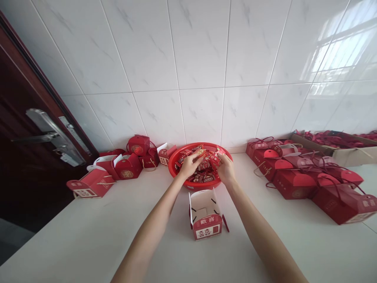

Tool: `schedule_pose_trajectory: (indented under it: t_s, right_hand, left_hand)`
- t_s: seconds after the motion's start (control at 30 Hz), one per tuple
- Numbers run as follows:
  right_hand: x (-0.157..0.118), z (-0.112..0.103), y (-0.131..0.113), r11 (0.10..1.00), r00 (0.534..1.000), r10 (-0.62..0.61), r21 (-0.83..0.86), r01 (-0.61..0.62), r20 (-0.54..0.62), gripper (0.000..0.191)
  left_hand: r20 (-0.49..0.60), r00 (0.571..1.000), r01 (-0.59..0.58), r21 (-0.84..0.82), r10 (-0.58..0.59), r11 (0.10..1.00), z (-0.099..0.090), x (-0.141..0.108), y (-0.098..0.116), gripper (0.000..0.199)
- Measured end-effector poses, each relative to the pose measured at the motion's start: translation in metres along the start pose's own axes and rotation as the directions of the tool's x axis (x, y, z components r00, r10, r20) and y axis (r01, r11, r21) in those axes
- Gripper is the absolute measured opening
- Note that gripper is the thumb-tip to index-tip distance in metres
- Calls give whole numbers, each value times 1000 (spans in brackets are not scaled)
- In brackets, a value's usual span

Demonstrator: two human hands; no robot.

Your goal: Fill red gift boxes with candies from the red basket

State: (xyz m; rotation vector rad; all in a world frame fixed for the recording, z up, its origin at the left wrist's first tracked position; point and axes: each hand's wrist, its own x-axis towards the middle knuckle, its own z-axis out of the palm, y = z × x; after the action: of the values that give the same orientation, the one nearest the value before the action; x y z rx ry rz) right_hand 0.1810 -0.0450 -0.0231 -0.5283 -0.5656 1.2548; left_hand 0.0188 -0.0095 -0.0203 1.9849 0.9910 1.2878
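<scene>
A round red plastic basket [171,171] full of red-wrapped packets stands by the wall. Over its left part my left hand [191,164] is closed on a red and gold packet [201,155]. My right hand [226,168], at the basket's right side, grips a red and pink packet [217,154]. In front of the basket an open red gift box [208,225] with a white inside stands upright. Its inner floor shows no packets.
Several red boxes [127,167] stand at the left, close to a dark door [35,90] with a metal handle. At the right are rows of closed red boxes [294,183] with cord handles. Behind them a cardboard carton [350,155] holds red items. White tiles cover the wall.
</scene>
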Motion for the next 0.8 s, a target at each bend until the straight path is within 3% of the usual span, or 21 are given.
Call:
schedule_pose_trajectory:
  t_s: [0.23,0.63,0.8]
  right_hand:
    - [-6,5,-2,996,999,-20,-91,22,25,15]
    - [-15,7,-1,899,992,-73,-425,109,101,15]
    - [-15,8,-1,877,986,-88,-458,144,141,16]
  left_hand:
    - [-49,999,3,-156,-11,988,-7,-2,5,39]
    - [2,1000,23,-145,-23,989,-3,-4,10,34]
    - [5,1000,29,-152,-28,988,-3,-4,6,36]
